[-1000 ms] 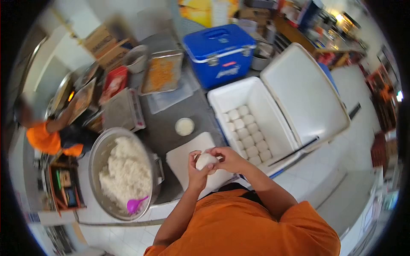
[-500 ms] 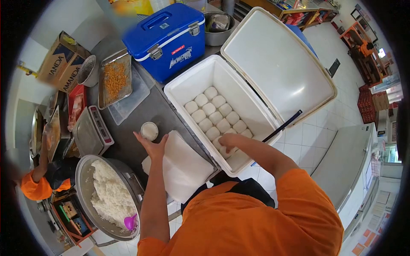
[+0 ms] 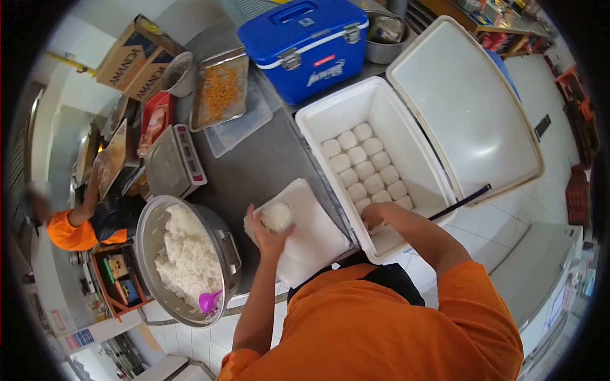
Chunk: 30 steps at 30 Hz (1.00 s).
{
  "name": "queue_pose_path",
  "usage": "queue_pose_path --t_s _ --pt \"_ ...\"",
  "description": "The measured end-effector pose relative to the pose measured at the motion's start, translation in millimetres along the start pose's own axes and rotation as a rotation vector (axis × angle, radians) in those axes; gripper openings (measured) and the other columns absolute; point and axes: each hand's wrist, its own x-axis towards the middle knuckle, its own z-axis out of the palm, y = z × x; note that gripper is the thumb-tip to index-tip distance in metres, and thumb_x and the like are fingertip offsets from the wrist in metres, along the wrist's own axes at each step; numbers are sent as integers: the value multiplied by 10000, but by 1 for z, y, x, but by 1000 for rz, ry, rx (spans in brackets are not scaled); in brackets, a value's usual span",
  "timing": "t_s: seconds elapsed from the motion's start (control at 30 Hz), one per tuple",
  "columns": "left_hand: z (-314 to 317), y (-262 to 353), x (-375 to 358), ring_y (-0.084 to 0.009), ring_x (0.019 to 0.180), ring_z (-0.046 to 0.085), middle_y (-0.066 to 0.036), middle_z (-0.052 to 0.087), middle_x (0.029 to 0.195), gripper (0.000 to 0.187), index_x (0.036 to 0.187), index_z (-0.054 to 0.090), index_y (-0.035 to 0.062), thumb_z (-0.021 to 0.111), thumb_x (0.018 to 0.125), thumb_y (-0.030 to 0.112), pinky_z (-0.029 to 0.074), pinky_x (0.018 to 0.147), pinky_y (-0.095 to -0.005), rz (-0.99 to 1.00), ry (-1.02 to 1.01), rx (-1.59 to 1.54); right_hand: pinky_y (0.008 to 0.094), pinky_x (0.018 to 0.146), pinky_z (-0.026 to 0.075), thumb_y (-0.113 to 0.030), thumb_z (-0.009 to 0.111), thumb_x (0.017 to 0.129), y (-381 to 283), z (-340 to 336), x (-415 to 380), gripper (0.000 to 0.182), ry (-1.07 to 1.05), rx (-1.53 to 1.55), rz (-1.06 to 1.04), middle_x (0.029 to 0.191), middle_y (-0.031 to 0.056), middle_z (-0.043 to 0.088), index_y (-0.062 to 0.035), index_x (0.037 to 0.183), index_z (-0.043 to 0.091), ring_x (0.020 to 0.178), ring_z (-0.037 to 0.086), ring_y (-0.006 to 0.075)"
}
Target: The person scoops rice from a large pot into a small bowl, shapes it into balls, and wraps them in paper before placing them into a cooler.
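Note:
My left hand (image 3: 270, 232) has its fingers curled round a small round cup of white rice (image 3: 278, 216), over a stack of white paper sheets (image 3: 314, 235). My right hand (image 3: 376, 216) reaches down into a white cool box (image 3: 318, 117), at its near end. Its fingers are bent down on one of the white rounded bundles (image 3: 365, 169); that bundle is mostly hidden by the hand. Several such bundles sit in rows on the box floor. To the left stands a large metal pot (image 3: 145, 238) of cooked rice (image 3: 187, 260), with a purple scoop (image 3: 208, 301) in it.
The cool box lid (image 3: 467, 108) hangs open on the right. Behind stands a blue cooler (image 3: 302, 47). A tray of orange crumbly food (image 3: 220, 89), a scale (image 3: 168, 162) and a red bin (image 3: 154, 120) line the left. A co-worker in orange (image 3: 70, 232) is at far left.
My left hand has closed round the cup of rice and brought it from the metal table over the paper. My right hand stays low in the box, shifted slightly. The camera view has turned left.

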Motion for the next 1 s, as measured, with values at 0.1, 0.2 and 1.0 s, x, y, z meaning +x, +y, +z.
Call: queue_pose_path --t_s 0.1,0.2,1.0 --pt "-35 15 -51 -371 1305 518 -221 563 1382 1153 1555 298 50 978 629 149 424 1120 -462 -252 -81 -259 459 1015 530 -332 774 873 -17 -41 -25 534 -32 160 71 1352 168 678 -61 1326 695 1213 659 380" --pt "-50 9 -72 -391 1251 536 -181 591 1378 980 1467 455 53 956 627 122 434 1105 -467 -105 -289 180 458 1020 527 -327 769 888 -12 -46 -22 586 67 310 150 1345 181 677 -81 1403 637 1214 657 379" --pt "-396 -56 -203 -62 623 480 52 555 742 514 1232 577 83 804 916 418 296 459 -219 -150 493 -1461 475 854 542 -141 680 904 -555 -257 91 172 670 -152 -465 913 186 717 -77 1050 743 888 710 350"
